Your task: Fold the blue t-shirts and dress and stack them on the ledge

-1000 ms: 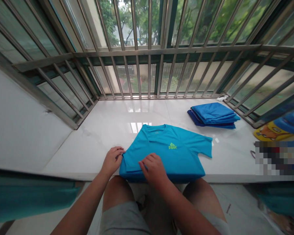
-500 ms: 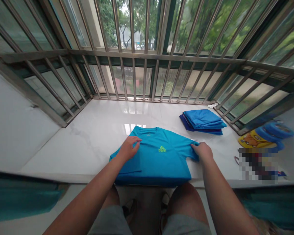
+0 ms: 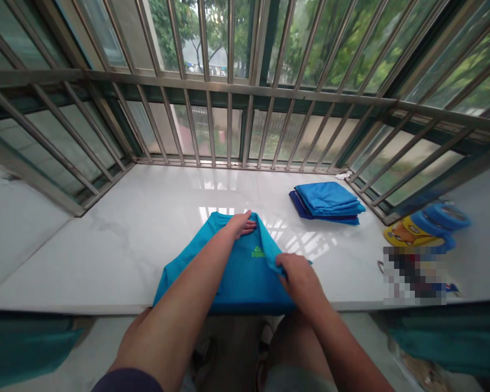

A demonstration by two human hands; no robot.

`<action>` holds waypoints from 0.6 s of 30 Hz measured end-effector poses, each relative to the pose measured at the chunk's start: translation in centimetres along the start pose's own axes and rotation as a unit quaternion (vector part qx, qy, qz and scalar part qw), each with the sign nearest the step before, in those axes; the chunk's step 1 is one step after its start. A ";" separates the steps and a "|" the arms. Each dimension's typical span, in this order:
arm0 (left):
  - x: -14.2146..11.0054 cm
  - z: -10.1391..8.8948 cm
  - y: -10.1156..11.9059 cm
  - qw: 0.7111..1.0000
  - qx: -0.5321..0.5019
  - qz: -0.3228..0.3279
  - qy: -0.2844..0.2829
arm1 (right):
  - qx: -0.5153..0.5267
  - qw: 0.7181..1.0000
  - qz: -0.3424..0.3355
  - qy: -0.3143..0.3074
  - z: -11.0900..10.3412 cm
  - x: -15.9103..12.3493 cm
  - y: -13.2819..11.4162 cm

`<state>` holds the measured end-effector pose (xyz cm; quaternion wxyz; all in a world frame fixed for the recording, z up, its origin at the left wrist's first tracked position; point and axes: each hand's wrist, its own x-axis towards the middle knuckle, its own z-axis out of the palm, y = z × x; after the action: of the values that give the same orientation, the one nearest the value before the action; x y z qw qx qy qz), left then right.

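A turquoise T-shirt (image 3: 245, 277) with a small green chest logo lies on the white sill, its lower part at the front edge. My left hand (image 3: 240, 224) rests on the shirt by the collar, fingers stretched out and open, forearm crossing over the shirt's left part. On the other side, my right hand (image 3: 300, 275) is closed on the shirt's sleeve side, which is folded inward so that its edge runs slanting from the collar. The hand covers part of that fold.
A stack of folded blue clothes (image 3: 326, 201) sits toward the back right. Beside the right wall are a blue and yellow cup-like container (image 3: 418, 228) and a pixelated item. Metal bars (image 3: 228, 130) line the window behind the white sill (image 3: 118, 245).
My right hand has brought the right sleeve inward, folding that side over the shirt. My left hand has moved right to the collar. The camera view has shifted slightly.
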<state>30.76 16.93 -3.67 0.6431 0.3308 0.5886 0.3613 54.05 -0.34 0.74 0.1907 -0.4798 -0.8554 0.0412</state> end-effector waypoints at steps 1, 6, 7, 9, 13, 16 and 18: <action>0.1 0.0 -0.2 1.000 0.008 0.004 0.006 | -0.013 0.998 -0.050 -0.036 0.5 -0.8 -1.3; 0.7 0.1 -0.9 0.992 0.101 0.044 0.065 | -0.056 0.986 -0.090 -0.127 3.0 -4.0 -4.8; 0.7 0.1 -0.8 0.988 0.122 0.059 0.075 | -0.050 0.987 -0.087 -0.128 3.2 -4.5 -4.9; 0.8 0.0 -0.6 0.977 0.163 0.103 0.085 | -0.027 0.988 -0.079 -0.127 3.1 -5.0 -4.7; 0.5 -0.1 0.0 0.949 0.240 0.189 0.075 | -0.015 0.995 -0.018 -0.102 1.7 -4.8 -2.0; -0.2 -0.1 0.5 0.924 0.291 0.244 0.051 | -0.063 0.991 0.084 -0.085 0.7 -3.5 1.4; -1.1 0.0 0.8 0.903 0.319 0.285 0.040 | -0.069 0.983 0.126 -0.110 0.3 -2.8 3.5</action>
<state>30.67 16.40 -2.47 0.3493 0.6569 0.5782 0.3349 58.08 -0.75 -1.19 0.0552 -0.5884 -0.8046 0.0582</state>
